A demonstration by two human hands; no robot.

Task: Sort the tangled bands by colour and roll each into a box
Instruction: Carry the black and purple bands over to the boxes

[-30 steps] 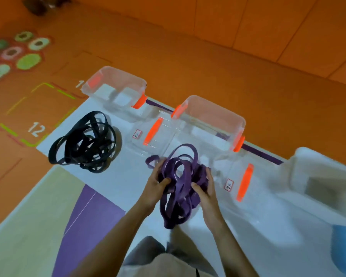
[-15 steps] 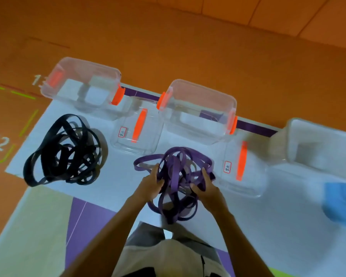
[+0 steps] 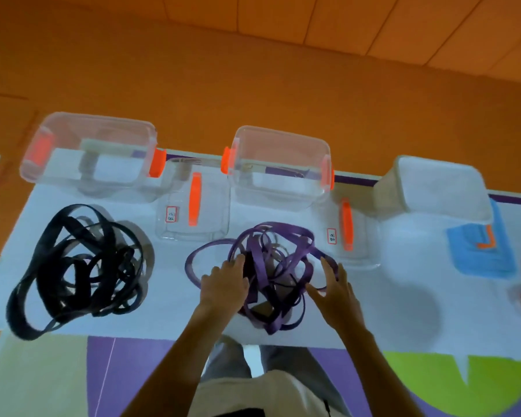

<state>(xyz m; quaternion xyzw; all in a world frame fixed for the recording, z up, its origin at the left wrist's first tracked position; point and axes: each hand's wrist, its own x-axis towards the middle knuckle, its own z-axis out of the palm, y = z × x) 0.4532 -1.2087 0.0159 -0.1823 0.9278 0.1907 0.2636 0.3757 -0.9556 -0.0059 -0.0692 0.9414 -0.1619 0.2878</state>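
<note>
A loose tangle of purple bands [image 3: 278, 267] lies on the white mat [image 3: 403, 299] right in front of me. My left hand [image 3: 224, 285] rests on its left side with the fingers stretched over the bands. My right hand [image 3: 336, 291] is at the tangle's right edge, fingers spread, holding nothing. A separate tangle of black bands [image 3: 82, 266] lies to the left. Two clear boxes with orange clips stand behind: the left box [image 3: 57, 176] and the middle box [image 3: 313, 194].
Two clear lids with orange handles lie flat, one [image 3: 175, 230] between the boxes and one [image 3: 364, 254] right of the purple tangle. A white box [image 3: 433, 188] and a blue lid [image 3: 478, 257] sit at the right. Orange floor surrounds the mat.
The purple tangle, held up between both hands before, now lies spread on the mat. Both hands have loosened, the right one opening away from the bands. The view has shifted forward.
</note>
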